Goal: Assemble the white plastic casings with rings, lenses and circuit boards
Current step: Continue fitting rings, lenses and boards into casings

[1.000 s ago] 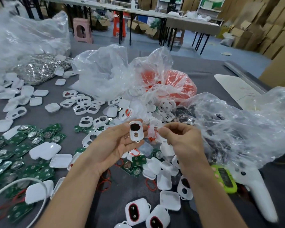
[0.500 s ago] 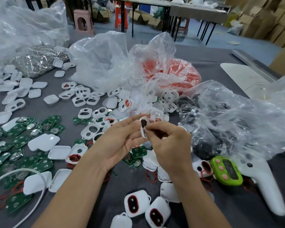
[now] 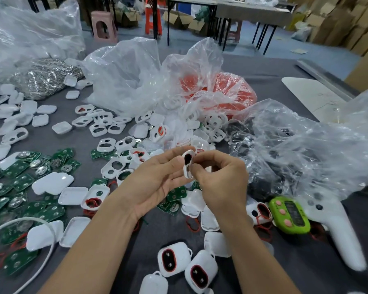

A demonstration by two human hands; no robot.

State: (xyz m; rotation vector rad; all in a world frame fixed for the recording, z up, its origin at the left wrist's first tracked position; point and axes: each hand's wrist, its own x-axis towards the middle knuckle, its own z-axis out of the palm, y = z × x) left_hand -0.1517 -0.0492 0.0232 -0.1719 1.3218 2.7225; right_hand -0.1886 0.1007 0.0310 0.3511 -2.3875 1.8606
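Observation:
My left hand (image 3: 155, 179) holds a white casing front (image 3: 188, 163) with a dark oval opening, its edge turned toward me, thumb on top and fingers under it. My right hand (image 3: 219, 179) pinches the same casing from the right with curled fingers. What sits between those fingertips is hidden. Green circuit boards (image 3: 19, 179) lie at the left, white casing shells (image 3: 51, 182) and open frames (image 3: 113, 166) are spread across the grey table (image 3: 306, 262). Two assembled casings with red rings (image 3: 173, 258) lie near the front edge.
Clear plastic bags stand behind my hands: one with red rings (image 3: 227, 90), one with dark parts (image 3: 295, 149), one with metal pieces (image 3: 45, 77). A green counter (image 3: 289, 214) and a white handle-shaped device (image 3: 338, 228) lie at the right. A white cable (image 3: 30, 219) curves at the lower left.
My right hand has closed in from the right onto the casing held by my left hand. The casing has turned from facing me to edge-on.

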